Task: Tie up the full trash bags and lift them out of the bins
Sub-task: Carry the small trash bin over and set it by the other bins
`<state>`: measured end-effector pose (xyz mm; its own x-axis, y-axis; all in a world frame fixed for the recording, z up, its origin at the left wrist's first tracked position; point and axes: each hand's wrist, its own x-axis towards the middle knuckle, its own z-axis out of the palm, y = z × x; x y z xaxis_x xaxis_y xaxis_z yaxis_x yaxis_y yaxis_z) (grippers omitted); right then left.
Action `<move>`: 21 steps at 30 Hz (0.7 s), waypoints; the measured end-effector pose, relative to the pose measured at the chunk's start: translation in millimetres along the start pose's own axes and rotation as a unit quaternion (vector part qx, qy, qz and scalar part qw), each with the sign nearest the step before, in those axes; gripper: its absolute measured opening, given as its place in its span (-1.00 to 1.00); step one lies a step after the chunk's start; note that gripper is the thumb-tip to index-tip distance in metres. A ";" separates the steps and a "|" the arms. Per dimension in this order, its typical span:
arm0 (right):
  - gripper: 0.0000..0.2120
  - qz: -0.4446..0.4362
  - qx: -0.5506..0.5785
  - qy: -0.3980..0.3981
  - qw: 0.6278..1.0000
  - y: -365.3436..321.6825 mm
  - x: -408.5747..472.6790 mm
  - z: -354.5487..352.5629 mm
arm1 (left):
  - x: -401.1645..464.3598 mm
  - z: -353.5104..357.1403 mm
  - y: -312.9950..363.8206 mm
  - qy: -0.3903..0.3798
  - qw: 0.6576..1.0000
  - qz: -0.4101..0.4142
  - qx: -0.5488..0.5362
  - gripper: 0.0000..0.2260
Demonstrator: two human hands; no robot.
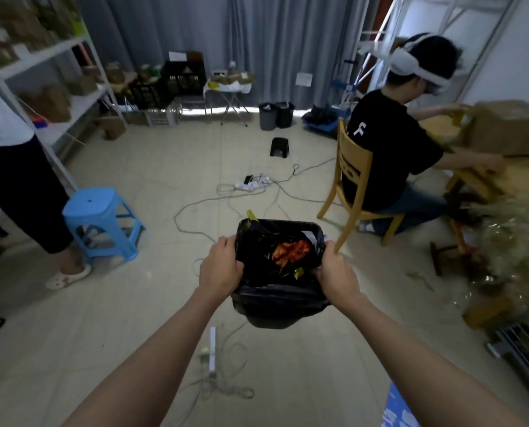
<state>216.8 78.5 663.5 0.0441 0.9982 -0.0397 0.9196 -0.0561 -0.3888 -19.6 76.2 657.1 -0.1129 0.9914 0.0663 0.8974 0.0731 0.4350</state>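
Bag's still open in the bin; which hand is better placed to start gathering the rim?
Neither clearly: left hand and right hand each grip an opposite side of the black trash bag rim.

Two bare forearms come in from the bottom edge, no sleeves, no watch, no gloves, no rings that I can spot. Left hand (221, 268) and right hand (337, 277) are bare too, with short nails.

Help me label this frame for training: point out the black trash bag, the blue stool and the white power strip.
black trash bag (277, 298): head view, near side of the bag.
blue stool (90, 205): head view, seat top.
white power strip (252, 184): head view, its body on the floor.
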 end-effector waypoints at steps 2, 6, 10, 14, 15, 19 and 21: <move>-0.59 0.000 -0.008 0.010 1.000 -5.8 1.8 -12.8 | 6.3 -11.6 5.1 0.001 1.000 0.009 0.011 -0.59; -0.56 0.001 -0.032 0.041 0.999 -13.7 13.0 -42.6 | 27.1 -33.4 22.1 0.014 0.999 0.037 0.007 -0.61; -0.58 0.001 -0.006 0.064 0.998 -14.0 25.4 -68.6 | 49.6 -50.3 45.0 0.024 0.998 0.056 0.010 -0.56; -0.57 -0.006 -0.008 0.081 0.997 -11.6 55.1 -88.2 | 79.0 -58.3 64.5 0.037 0.996 0.072 0.022 -0.54; -0.59 -0.009 -0.010 0.087 0.996 -10.9 65.7 -91.6 | 88.8 -58.6 68.6 0.040 0.996 0.074 0.028 -0.56; -0.65 -0.019 -0.031 0.096 0.995 -5.0 118.4 -97.6 | 138.4 -53.4 84.0 0.045 0.995 0.065 0.053 -0.60; -0.64 -0.023 -0.034 0.091 0.995 0.2 152.8 -99.5 | 169.8 -46.0 91.9 0.043 0.994 0.063 0.072 -0.61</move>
<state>262.5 233.0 748.9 0.0659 0.9870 0.1469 0.9465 -0.0152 -0.3223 24.2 246.3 749.6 -0.0264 0.9811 0.1918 0.9578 -0.0301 0.2859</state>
